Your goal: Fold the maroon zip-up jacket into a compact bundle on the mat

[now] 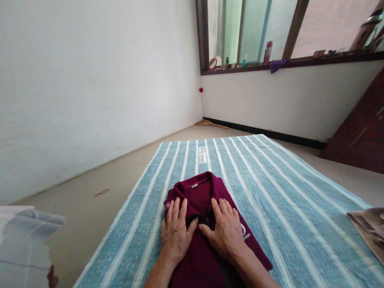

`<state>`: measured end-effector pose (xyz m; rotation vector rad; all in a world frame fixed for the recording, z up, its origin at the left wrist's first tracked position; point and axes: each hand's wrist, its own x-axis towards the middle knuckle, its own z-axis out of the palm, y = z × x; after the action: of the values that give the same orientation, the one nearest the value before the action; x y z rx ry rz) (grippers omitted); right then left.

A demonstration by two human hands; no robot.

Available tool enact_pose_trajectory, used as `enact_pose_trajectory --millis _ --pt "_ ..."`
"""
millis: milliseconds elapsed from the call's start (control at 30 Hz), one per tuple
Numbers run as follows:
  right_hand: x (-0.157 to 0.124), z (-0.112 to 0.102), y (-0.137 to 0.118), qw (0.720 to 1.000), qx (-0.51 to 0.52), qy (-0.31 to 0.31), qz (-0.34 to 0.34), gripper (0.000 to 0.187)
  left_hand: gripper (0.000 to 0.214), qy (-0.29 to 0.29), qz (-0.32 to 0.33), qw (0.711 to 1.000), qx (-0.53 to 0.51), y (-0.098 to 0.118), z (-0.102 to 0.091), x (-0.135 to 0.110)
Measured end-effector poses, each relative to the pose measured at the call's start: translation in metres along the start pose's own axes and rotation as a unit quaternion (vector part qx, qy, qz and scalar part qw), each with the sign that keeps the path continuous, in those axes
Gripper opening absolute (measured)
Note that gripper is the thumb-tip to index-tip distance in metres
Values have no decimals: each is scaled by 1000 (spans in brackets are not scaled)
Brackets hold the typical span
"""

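A maroon zip-front jacket (198, 264) lies folded, collar away from me, on a blue-and-white striped cloth (255, 192). Its standing collar frames a small white label, and white lettering shows on the right side of the chest. My left hand (177, 232) rests flat on the left chest just below the collar, fingers stretched out. On the other side of the zip, my right hand (225, 228) presses flat with its fingers extended. Both thumbs point inward near the zip top. Neither hand grips the fabric.
Brown folded fabric (369, 228) lies at the cloth's right edge. Pale grey fabric (27, 240) is at the lower left. A broom (211, 123) lies in the far corner. Bottles, a round mirror (213, 64) and a purple cloth (278, 65) are on the window sill.
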<state>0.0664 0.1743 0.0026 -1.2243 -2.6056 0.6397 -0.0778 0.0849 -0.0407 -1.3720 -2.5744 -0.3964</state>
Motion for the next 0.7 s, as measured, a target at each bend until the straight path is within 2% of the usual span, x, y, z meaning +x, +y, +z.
enact_pose_trajectory --millis 233,333,433,533,633,700 --pt "1 1 0 1000 2 -4 0 78 61 -9 -5 999 -36 -1 0 2" --pt "2 1 1 1000 1 -5 0 78 66 -17 1 993 -114 -9 -7 4" --pt "3 0 1 1000 -1 -9 -8 79 65 -25 -7 970 -244 -22 -19 5" --pt "2 -1 2 1000 1 -11 -12 80 53 13 -100 909 -403 -33 -31 4" --pt "2 -3 5 1000 10 -2 -18 77 44 75 -251 815 -517 -39 -37 3" --pt "2 -5 7 999 19 10 -29 73 39 77 -329 767 -546 -41 -37 2"
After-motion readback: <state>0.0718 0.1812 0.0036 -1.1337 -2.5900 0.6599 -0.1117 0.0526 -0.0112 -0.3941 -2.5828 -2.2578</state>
